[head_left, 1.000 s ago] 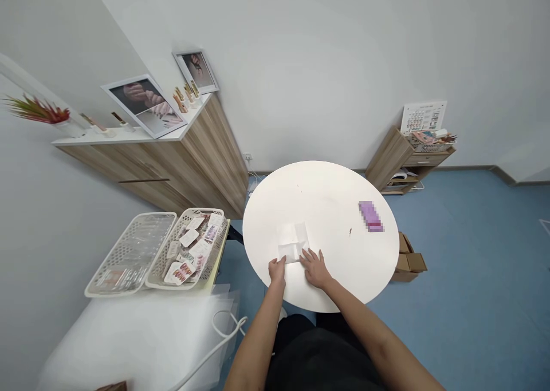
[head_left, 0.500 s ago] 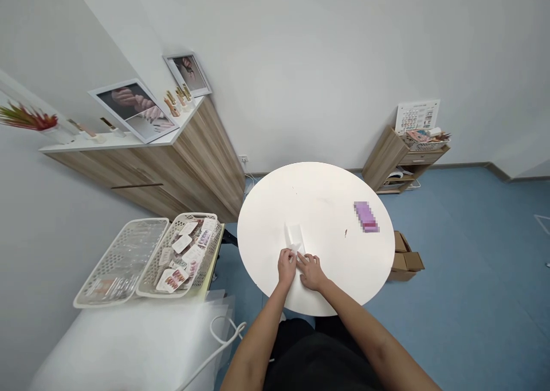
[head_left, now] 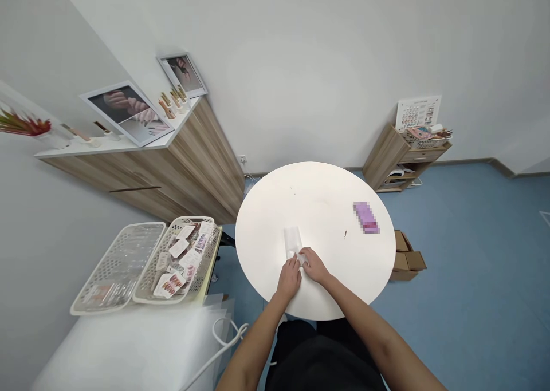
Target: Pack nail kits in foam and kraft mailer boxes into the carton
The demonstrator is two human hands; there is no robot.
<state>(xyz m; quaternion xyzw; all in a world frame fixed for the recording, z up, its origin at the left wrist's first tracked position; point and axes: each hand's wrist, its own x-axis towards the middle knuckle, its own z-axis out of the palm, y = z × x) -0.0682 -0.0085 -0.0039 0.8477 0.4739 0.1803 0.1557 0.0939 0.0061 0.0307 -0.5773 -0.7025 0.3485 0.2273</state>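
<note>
A small white, partly see-through packet point(head_left: 293, 239) lies on the round white table point(head_left: 318, 185), left of its middle. At the packet's near end, my left hand point(head_left: 290, 275) has its fingers together on the edge. Close against it, my right hand point(head_left: 314, 264) is curled over the packet's near right corner, the fingertips pinching there. The fingertips of both hands almost touch. A blurred purple item point(head_left: 366, 217) lies at the table's right side, away from both hands.
Two white baskets, one with cards point(head_left: 183, 253) and one with clear packs point(head_left: 118, 268), stand at the left. A wooden cabinet point(head_left: 206, 162) is behind them. An open cardboard box point(head_left: 406, 260) sits on the floor right of the table. A small shelf point(head_left: 393, 156) stands at the wall.
The packet's raised left side now lies flatter. My left hand has moved slightly nearer to me with its fingers less bent, and my right hand's spread fingers have curled in at the packet's corner.
</note>
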